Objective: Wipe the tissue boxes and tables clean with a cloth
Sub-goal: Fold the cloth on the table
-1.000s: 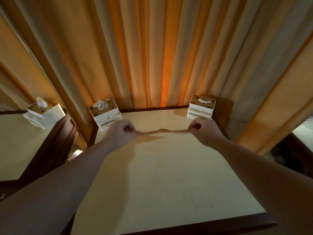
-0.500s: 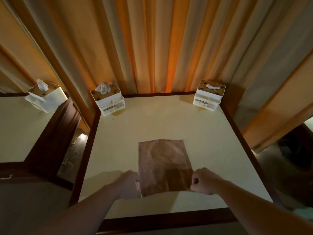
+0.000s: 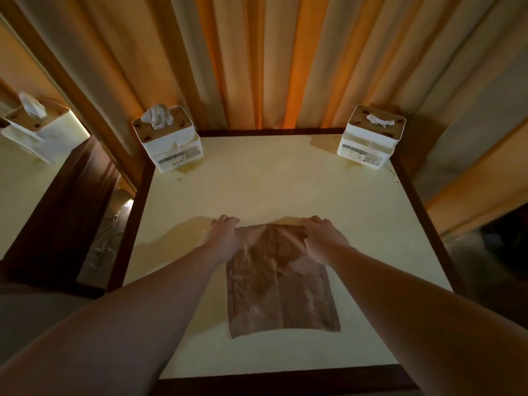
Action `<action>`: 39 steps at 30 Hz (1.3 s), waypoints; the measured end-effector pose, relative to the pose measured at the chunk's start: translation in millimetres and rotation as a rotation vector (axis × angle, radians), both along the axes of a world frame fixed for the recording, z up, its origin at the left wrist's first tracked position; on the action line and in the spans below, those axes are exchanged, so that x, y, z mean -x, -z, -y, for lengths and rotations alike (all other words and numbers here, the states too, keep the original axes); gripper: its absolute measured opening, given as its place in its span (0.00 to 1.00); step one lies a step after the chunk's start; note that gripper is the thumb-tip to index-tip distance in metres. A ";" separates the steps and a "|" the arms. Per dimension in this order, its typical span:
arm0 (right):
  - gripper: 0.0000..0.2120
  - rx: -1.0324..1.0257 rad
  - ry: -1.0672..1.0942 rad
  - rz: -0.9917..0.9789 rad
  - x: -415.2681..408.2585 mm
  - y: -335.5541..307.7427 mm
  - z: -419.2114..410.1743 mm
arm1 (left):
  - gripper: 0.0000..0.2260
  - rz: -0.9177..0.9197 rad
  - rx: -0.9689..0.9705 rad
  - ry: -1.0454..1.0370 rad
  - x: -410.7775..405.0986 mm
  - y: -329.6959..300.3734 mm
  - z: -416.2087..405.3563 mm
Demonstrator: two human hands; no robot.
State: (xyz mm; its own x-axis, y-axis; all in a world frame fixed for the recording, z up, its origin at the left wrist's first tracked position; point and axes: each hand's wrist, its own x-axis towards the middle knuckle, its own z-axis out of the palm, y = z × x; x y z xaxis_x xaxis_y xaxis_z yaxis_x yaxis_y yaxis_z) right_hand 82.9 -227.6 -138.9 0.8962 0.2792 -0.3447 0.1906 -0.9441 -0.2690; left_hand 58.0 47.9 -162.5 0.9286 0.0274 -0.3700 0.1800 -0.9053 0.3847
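Observation:
A brown cloth lies spread flat in the middle of the cream table with dark wooden edging. My left hand rests on the cloth's far left corner and my right hand on its far right corner, fingers bent over the far edge. Two white tissue boxes with wooden lids stand at the table's back corners: one at the left, one at the right. A third tissue box stands on the neighbouring table to the left.
Orange and beige curtains hang right behind the table. A gap with a cable on the floor separates the two tables. Stains mark the surface near both back boxes.
The cloth went from stretched in the air to laid flat. My hands have moved from its near corners to its far corners, farther from me.

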 end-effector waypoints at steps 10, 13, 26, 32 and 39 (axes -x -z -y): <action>0.09 -0.206 0.098 0.095 15.8 -16.1 18.5 | 0.07 0.185 0.112 -0.067 26.6 -20.9 -13.0; 0.09 -0.249 0.078 0.060 39.1 -29.4 31.8 | 0.09 0.211 0.219 -0.019 55.8 -35.6 -11.3; 0.02 -0.068 -0.085 -0.120 146.1 -4.8 69.2 | 0.04 -0.245 0.220 0.333 149.7 -18.5 -8.6; 0.09 -0.109 0.028 -0.062 158.7 -16.6 47.2 | 0.02 -0.124 0.252 0.212 136.8 -22.4 -13.4; 0.12 -0.175 -0.041 -0.033 190.8 -10.9 -51.3 | 0.09 -0.010 0.122 0.076 98.0 -9.7 -21.2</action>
State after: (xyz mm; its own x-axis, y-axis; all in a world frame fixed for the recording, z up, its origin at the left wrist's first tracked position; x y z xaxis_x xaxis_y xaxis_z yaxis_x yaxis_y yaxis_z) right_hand -108.0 -176.4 -127.9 0.8719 0.3736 -0.3166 0.2165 -0.8740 -0.4351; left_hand -40.0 69.1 -152.8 0.9224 -0.0890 -0.3759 0.1170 -0.8631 0.4913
